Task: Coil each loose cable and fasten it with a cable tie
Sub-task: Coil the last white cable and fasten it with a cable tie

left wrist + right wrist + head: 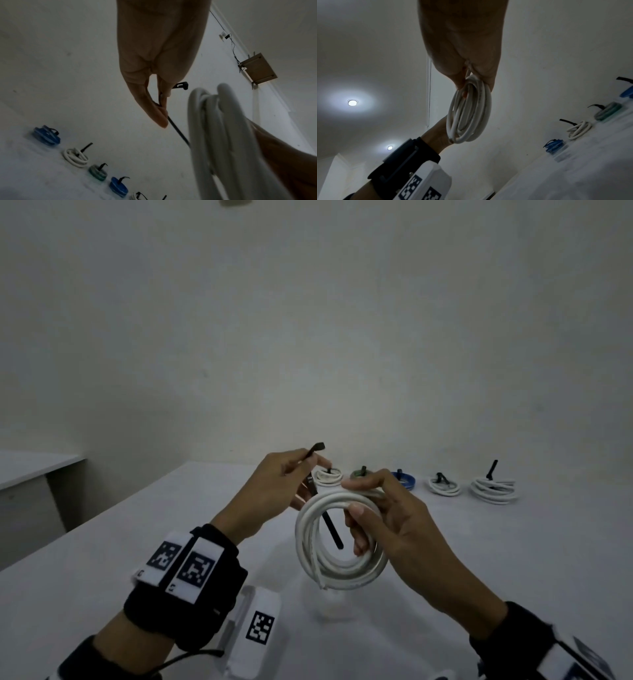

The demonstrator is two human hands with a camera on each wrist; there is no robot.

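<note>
My right hand (380, 508) grips a coiled white cable (337, 559) by its upper right side and holds it upright above the white table (479, 559). The same coil (467, 112) hangs from my fingers in the right wrist view, and its strands (223, 135) fill the right of the left wrist view. My left hand (291, 474) pinches a black cable tie (330, 523) near its head end. The tie's head (181, 85) sticks out above my fingers, and its strap (178, 133) runs down through the coil's opening.
Several coiled and tied cables stand in a row along the table's far edge: a small white one (329, 477), a green one (361, 474), a blue one (404, 478), and two more white ones (443, 486) (493, 490). A second table (30, 467) stands at far left.
</note>
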